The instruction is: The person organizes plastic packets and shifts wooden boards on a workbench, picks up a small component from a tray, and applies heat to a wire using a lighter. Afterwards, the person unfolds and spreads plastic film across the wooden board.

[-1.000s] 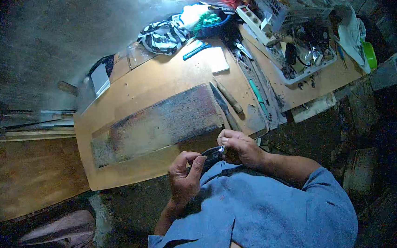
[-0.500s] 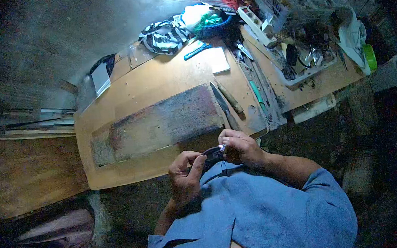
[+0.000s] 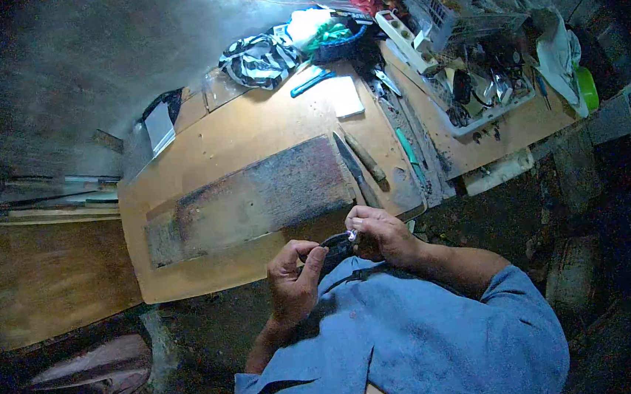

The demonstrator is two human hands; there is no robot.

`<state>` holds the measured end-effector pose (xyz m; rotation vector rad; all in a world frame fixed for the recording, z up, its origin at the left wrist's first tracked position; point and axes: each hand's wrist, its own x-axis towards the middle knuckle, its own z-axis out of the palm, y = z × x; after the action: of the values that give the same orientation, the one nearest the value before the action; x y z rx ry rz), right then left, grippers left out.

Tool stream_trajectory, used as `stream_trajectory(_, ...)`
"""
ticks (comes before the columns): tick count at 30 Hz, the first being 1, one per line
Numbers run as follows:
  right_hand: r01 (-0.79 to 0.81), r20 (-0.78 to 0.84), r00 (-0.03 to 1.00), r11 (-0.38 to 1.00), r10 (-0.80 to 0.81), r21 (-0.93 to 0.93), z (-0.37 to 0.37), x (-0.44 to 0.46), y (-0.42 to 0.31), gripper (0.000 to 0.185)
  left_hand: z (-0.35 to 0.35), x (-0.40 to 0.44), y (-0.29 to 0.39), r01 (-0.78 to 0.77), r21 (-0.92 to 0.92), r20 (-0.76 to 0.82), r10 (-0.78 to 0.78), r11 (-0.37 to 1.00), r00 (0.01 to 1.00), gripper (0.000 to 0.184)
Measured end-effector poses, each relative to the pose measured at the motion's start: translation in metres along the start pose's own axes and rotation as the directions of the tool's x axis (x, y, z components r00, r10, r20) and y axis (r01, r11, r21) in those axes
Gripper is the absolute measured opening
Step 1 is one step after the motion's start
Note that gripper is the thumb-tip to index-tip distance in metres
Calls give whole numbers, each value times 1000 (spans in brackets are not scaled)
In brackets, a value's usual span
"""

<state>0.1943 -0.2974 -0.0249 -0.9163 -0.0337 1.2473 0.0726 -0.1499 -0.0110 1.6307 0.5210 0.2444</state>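
Close to my body, my left hand [image 3: 294,276] is closed, pinching one end of a dark, thin, curved strip [image 3: 336,244] between thumb and fingers. Whether it is leather or another material cannot be told. At the strip's other end my right hand [image 3: 384,234] is closed in a pinch on a small whitish, shiny piece [image 3: 352,235], too small to name. Both hands are off the table's near edge. Beyond them on the table lie a knife [image 3: 356,170] and a wooden-handled tool [image 3: 366,157], side by side and touching neither hand.
A worn board [image 3: 256,198] lies on the wooden table [image 3: 188,277]. Farther back are a white pad [image 3: 346,96], a blue cutter [image 3: 312,84] and a striped bag [image 3: 260,62]. To the right stand a power strip [image 3: 407,41] and a tray [image 3: 483,118] of tools.
Both hands keep nearly the same place and hold. The whitish piece at my right fingertips looks slightly shifted, and the view has tilted a little.
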Motion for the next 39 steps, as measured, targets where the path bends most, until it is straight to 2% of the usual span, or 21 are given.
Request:
stream_trajectory(2,-4,-17,1000,1000,4,30,1,-1,-2,15,-2,0,-5,8,4,0,-8,1000,1000,10)
stream_trajectory(4,1,2,1000,998,-1,-56,-5,1,0,15,-3,0,-6,16,8,0,-16,1000,1000,10)
stream_trajectory(7,18,7,1000,1000,-18,1,-4,3,2,15,-2,0,-5,37,-10,-7,-37,999,999,10)
stream_trajectory(14,-38,11,999,999,38,-4,-6,2,-2,14,-2,2,-3,20,-9,-6,-20,1000,1000,10)
stream_trajectory(16,13,14,1000,994,-12,-107,-8,4,1,14,-2,2,-4,17,0,0,-17,1000,1000,10)
stream_trajectory(19,7,20,1000,1000,-6,-2,-5,3,2,14,-2,2,-5,-1,-3,-13,1,1000,1000,10)
stream_trajectory(22,8,33,999,1000,-9,21,-5,4,3,14,-3,1,-4,4,31,-4,-4,1000,1000,10)
stream_trajectory(34,13,-20,1000,997,-15,-70,0,2,0,16,-4,1,-6,-1,-20,2,1,1000,1000,11)
stream_trajectory(37,15,24,1000,998,-14,-56,-5,3,0,12,-4,1,-4,63,-46,4,-63,997,998,11)
stream_trajectory(39,15,25,1000,1000,-14,-19,-2,2,-1,13,-3,2,-8,1,-48,-6,-1,999,1000,11)
